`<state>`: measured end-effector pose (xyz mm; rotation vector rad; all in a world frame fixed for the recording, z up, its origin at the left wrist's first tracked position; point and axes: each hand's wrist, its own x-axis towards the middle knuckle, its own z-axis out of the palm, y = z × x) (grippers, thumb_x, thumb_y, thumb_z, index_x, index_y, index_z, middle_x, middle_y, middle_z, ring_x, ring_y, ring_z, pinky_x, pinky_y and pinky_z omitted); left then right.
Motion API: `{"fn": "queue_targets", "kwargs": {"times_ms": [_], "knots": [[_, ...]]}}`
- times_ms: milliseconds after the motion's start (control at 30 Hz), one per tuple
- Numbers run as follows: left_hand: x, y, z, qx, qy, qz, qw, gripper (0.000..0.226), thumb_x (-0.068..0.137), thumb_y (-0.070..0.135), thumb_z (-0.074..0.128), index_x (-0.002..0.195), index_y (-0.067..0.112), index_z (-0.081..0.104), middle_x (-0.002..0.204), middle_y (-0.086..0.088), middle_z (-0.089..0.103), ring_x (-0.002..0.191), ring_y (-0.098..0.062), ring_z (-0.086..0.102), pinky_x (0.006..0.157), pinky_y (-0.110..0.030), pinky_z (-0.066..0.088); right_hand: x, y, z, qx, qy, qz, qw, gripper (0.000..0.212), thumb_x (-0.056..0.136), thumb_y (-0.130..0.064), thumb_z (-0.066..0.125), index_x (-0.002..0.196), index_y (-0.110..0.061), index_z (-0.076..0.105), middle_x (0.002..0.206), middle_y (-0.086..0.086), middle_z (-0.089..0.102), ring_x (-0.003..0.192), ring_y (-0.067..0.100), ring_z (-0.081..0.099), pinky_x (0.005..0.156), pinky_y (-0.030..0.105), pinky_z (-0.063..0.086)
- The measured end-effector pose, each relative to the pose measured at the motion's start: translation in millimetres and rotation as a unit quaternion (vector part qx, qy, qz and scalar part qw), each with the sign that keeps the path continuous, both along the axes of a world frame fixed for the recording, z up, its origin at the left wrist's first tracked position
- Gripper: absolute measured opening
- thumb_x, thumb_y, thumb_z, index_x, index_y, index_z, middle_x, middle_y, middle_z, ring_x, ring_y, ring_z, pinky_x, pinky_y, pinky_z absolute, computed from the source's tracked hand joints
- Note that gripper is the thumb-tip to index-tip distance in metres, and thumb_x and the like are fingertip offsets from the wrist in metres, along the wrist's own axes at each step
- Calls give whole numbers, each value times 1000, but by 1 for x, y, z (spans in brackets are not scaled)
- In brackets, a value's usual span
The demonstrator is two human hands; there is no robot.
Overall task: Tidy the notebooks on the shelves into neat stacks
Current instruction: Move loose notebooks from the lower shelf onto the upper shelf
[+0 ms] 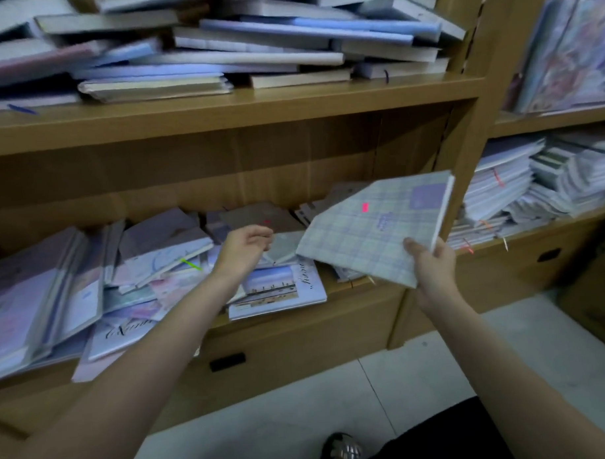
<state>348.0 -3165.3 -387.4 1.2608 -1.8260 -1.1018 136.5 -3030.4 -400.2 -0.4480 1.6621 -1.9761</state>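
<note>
The right hand (433,269) pinches the near corner of one plaid notebook (376,226), thumb on top, tilted before the wooden upright (464,175); open air lies below that grip, above the pale tiled floor (385,381); to its left the left hand (243,247), fingers loosely curled and holding nothing, hovers over loose notebooks (158,265) strewn on the lower shelf (358,289), some overhanging its edge; two shelves show here.
</note>
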Motion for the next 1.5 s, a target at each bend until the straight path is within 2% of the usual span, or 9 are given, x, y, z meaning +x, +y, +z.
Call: {"fn": "queue_targets", "kwargs": {"times_ms": [367,500,667,800,867,1100,1300,1433,1500], "knots": [[14,-20,-57,-173,-359,-94,912,48,87,3,45,134,14,46,128,-17,56,115,-31,50,89,-33,40,0,-49,18,-99,-143,-20,985,30,97,-14,49,127,-16,43,110,1,59,96,18,61,78,34,55],[28,-14,-63,-314,-411,-118,848,49,79,0,49,127,9,54,137,-14,48,127,-30,45,102,-40,36,14,-77,-25,97,-192,32,976,43,98,-9,43,139,-5,31,128,14,50,108,33,58,81,43,53],[78,-30,-66,-405,-444,-10,799,43,65,6,50,104,3,65,118,-21,60,113,-36,46,92,-51,41,55,-98,-56,224,260,74,937,36,92,-13,55,125,-4,43,131,14,37,105,27,50,90,31,42],[109,-32,-71,-326,-479,22,815,52,62,3,59,113,8,63,123,-24,56,109,-47,54,80,-59,47,81,-130,-58,266,533,321,736,60,88,-29,63,137,-8,36,142,13,30,131,29,28,106,34,28],[122,-38,-77,-314,-482,29,817,50,60,7,59,109,8,62,120,-25,59,101,-48,58,73,-58,50,88,-141,-63,296,616,342,645,64,90,-29,59,142,-8,28,149,11,25,138,26,23,108,33,22],[135,-50,-76,-324,-451,47,830,52,56,7,64,107,14,57,98,-19,64,76,-40,60,61,-44,51,94,-155,-71,308,707,270,577,48,98,-17,39,143,-8,28,152,9,30,133,23,38,99,31,39],[134,-78,-66,-259,-511,103,813,53,88,22,53,137,13,36,123,-15,51,111,-37,45,93,-42,37,99,-144,-29,196,747,232,591,34,94,-34,45,120,-16,56,94,9,68,86,30,65,69,31,45],[131,-86,-70,-256,-526,105,804,48,91,15,45,138,11,35,123,-15,53,111,-36,46,94,-40,39,92,-131,-56,220,634,415,614,60,86,-53,57,137,-22,46,144,3,43,135,23,37,108,35,30],[133,-85,-69,-269,-543,98,789,48,89,14,50,136,10,38,117,-14,57,108,-36,50,89,-39,42,80,-127,-73,317,484,434,691,77,78,-62,56,143,-28,31,151,7,28,141,28,22,113,37,23]]}}
